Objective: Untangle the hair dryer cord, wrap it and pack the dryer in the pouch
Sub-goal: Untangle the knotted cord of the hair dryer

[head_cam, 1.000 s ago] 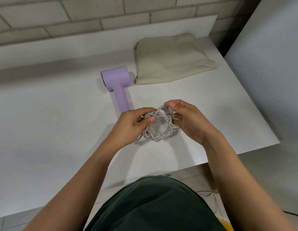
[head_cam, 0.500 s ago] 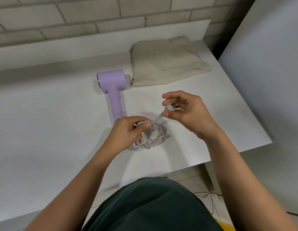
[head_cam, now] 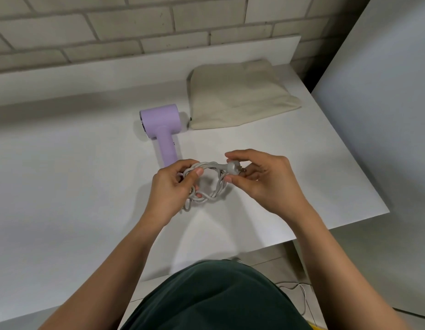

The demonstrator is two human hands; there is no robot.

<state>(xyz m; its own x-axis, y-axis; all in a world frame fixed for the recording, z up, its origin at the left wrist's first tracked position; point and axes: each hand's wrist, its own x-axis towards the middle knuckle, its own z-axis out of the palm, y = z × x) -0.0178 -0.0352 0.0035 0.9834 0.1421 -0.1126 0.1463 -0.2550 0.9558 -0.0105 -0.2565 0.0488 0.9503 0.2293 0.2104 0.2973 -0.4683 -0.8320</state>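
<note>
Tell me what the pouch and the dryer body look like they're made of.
Pouch: looks like soft woven cloth, beige and matte; it lies slumped, with creases. Dryer: seems to be hard plastic, lilac, with a smooth satin finish; crisp edges, even soft sheen.

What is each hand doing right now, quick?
Left hand: closed, gripping the tangled cord.
Right hand: closed, pinching the plug at the cord's end.
</note>
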